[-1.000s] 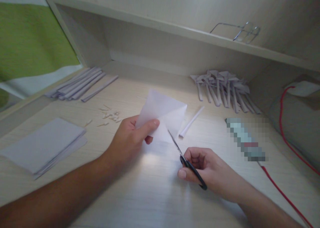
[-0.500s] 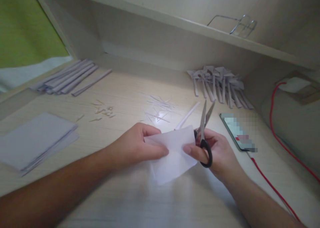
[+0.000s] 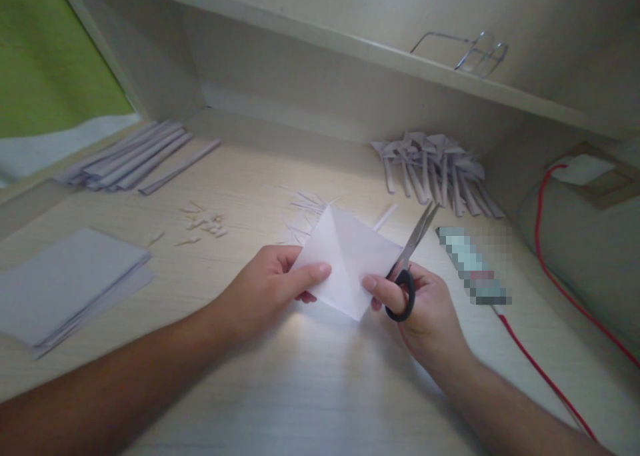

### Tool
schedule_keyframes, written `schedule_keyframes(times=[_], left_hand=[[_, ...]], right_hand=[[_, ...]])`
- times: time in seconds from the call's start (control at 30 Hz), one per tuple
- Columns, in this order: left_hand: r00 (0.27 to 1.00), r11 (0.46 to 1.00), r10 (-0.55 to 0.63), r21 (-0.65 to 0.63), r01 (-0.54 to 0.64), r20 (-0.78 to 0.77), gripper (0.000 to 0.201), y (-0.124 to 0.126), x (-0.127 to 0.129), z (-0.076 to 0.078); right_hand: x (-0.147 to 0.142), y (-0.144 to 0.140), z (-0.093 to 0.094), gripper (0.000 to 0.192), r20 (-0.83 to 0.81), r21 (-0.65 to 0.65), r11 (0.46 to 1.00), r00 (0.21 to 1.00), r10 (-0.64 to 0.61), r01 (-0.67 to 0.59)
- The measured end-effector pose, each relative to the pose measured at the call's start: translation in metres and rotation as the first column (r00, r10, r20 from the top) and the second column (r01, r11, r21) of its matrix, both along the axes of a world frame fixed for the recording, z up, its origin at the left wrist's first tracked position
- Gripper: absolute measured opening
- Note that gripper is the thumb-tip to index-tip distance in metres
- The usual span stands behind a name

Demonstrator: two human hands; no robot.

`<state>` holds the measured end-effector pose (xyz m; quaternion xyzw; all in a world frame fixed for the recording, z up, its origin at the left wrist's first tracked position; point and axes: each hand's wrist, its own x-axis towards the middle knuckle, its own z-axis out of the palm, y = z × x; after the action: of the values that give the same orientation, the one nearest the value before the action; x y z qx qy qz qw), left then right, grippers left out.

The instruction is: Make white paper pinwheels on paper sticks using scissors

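Observation:
A square sheet of white paper (image 3: 345,256), marked by a crease running down its middle, is held up between my two hands. My left hand (image 3: 280,279) pinches its left side, thumb on top and fingers underneath. At the right side, my right hand (image 3: 425,303) has its thumb on the paper and through a loop of black-handled scissors (image 3: 411,243). The scissors' blades are nearly closed and point up and away from the paper. Behind the sheet, thin paper strips (image 3: 300,206) lie on the table, partly covered, with the end of a white paper stick (image 3: 386,216).
Rolled paper tubes (image 3: 135,156) lie at the back left, above small pale pointed pieces (image 3: 207,224). A paper stack (image 3: 75,283) is at left. Paper pinwheels (image 3: 435,166) are piled at back right, near a phone (image 3: 467,263) with a red cable (image 3: 545,383). A shelf (image 3: 320,33) overhangs the table.
The paper has been turned so one corner points away, and its crease now shows. The scissors' blades have come closer together, and my left thumb has shifted up slightly.

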<state>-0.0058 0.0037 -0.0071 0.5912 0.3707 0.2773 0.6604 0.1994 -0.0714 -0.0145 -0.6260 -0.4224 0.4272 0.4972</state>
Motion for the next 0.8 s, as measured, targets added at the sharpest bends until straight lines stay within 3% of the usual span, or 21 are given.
schedule_keyframes(times=[0.17, 0.33, 0.47, 0.8], left_hand=[[0.968, 0.962, 0.249, 0.12, -0.247, -0.007, 0.036, 0.005, -0.007, 0.001], [0.878, 0.864, 0.462, 0.161, -0.477, 0.123, 0.032, 0.009, -0.014, -0.001], [0.867, 0.85, 0.483, 0.174, -0.498, 0.125, 0.033, 0.009, -0.014, 0.0], [0.907, 0.889, 0.412, 0.179, -0.422, 0.091, 0.032, 0.007, -0.011, 0.006]], right_hand=[[0.0, 0.003, 0.007, 0.032, -0.044, -0.104, 0.974, 0.979, 0.198, -0.202], [-0.002, -0.002, 0.018, 0.037, -0.172, -0.271, 0.841, 0.884, 0.435, -0.467], [-0.003, -0.007, 0.019, 0.038, -0.196, -0.338, 0.776, 0.846, 0.496, -0.533], [-0.006, -0.007, 0.02, 0.044, -0.186, -0.388, 0.78, 0.87, 0.456, -0.491]])
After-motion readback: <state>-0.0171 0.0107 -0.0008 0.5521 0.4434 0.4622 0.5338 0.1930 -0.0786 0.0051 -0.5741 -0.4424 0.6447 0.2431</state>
